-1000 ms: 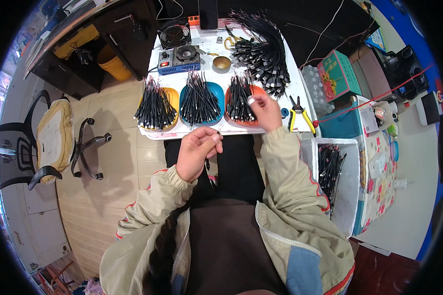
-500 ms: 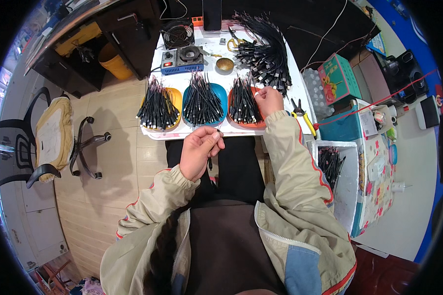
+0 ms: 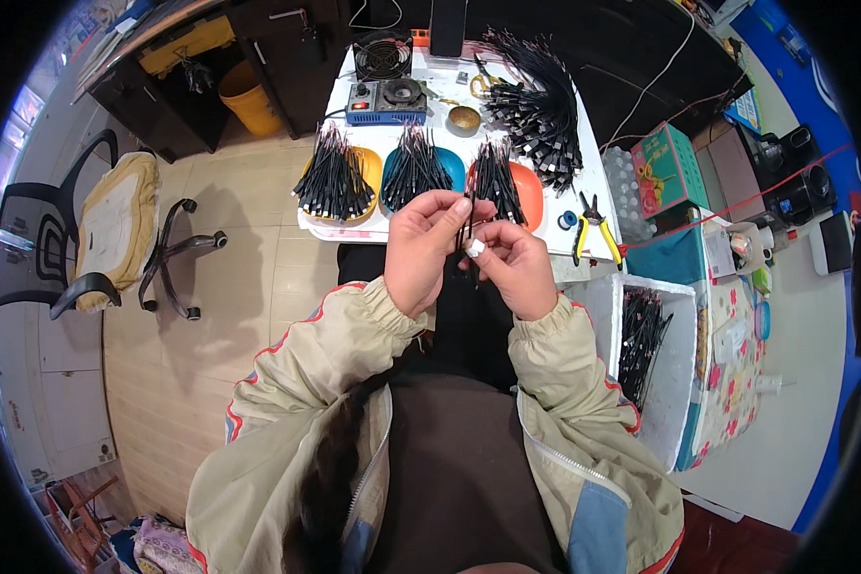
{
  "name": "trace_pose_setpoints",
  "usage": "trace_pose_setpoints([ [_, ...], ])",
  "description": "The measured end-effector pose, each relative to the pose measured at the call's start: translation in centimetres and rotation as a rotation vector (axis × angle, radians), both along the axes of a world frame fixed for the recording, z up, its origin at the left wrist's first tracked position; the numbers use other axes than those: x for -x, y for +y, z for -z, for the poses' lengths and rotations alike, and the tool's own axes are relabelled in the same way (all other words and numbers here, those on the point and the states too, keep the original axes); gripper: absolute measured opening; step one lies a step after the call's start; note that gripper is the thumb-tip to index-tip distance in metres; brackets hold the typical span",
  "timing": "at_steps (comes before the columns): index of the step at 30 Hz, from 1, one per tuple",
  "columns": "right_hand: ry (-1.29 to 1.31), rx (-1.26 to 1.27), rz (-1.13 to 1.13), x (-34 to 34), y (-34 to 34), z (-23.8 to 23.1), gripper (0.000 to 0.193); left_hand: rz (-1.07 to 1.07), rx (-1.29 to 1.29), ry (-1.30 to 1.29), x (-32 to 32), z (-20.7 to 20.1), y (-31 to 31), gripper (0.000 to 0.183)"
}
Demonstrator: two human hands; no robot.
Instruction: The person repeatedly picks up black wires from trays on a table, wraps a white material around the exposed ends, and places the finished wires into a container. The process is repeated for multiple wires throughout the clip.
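Observation:
In front of my lap, my left hand (image 3: 429,247) is closed, pinching thin black cables (image 3: 468,232) between thumb and fingers. My right hand (image 3: 518,268) is closed on the same cables from the right, a white wrap on one of its digits. How many cables they hold is hard to make out. Just beyond, cut black cables with pale connector ends fill a yellow tray (image 3: 372,170), a blue tray (image 3: 456,170) and an orange tray (image 3: 530,191). Bare orange shows on the right side of the last one.
A large bundle of black cables (image 3: 542,129) lies at the table's far right. A blue heating device (image 3: 388,103), a small bowl (image 3: 464,120), scissors (image 3: 485,81) and yellow-handled pliers (image 3: 596,232) share the table. A foam box (image 3: 679,335) of cables stands right; an office chair (image 3: 115,230) left.
My right hand has left the orange tray and come back to meet my left hand. My left hand has risen and moved right. The view has shifted slightly.

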State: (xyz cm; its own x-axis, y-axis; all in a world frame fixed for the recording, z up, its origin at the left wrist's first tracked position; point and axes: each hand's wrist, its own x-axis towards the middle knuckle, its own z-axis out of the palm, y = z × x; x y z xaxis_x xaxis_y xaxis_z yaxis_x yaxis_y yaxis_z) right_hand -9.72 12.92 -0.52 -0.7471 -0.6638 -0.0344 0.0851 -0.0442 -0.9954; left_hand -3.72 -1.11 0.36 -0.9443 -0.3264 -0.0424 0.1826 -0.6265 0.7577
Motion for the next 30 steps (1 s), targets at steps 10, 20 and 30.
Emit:
trace_pose_setpoints([
  [10,0.173,0.118,0.086,0.8,0.7,-2.6,0.012,-0.075,0.201,0.090,-1.3,0.2,0.9,0.016],
  [20,0.248,0.087,0.052,1.1,0.1,-2.4,0.011,0.100,0.193,0.011,-2.0,-0.1,0.7,0.013],
  [30,-0.412,0.575,-0.170,1.1,-0.3,0.1,0.012,0.178,-0.050,0.053,-1.7,0.7,0.6,0.010],
])
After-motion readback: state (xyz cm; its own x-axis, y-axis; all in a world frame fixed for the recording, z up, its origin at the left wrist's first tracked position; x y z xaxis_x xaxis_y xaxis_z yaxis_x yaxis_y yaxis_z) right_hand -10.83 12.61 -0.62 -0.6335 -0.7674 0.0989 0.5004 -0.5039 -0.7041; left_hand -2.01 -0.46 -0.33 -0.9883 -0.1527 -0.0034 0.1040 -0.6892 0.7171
